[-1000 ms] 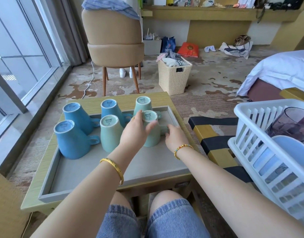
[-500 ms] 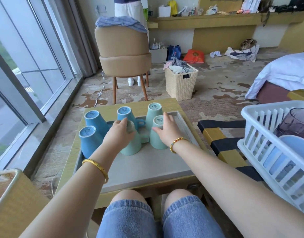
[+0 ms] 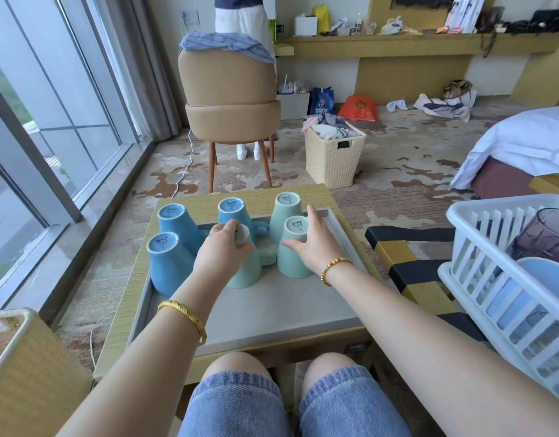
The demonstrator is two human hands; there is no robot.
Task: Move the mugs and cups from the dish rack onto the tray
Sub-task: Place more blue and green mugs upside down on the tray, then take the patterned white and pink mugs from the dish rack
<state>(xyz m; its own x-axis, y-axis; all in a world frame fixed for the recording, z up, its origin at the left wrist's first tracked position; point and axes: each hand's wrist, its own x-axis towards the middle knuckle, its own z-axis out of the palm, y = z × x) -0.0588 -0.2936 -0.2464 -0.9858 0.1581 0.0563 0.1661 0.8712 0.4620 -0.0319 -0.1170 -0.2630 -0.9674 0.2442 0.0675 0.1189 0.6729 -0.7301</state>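
Currently six mugs stand upside down on the grey tray, which sits on the low wooden bench: three blue to the left, three pale green to the right. Your left hand curls over the base of the near green mug, gripping it from above. Your right hand rests with straight fingers against the right green mug; the thumb side is hidden, so a pinch there cannot be ruled out.

Risks noted:
- The mugs are packed closely. The handle of the near green mug points at the right green mug, just beside it; a nudge could knock the two together.
- Inverted mugs are narrow at the top and could tip if pushed high up. Push low.
- The far green mug stands near the tray's back rim; a shove from your right hand could ride it onto that rim.

The white dish rack at your right holds a dark glass cup and something pale blue, so more remains to move.
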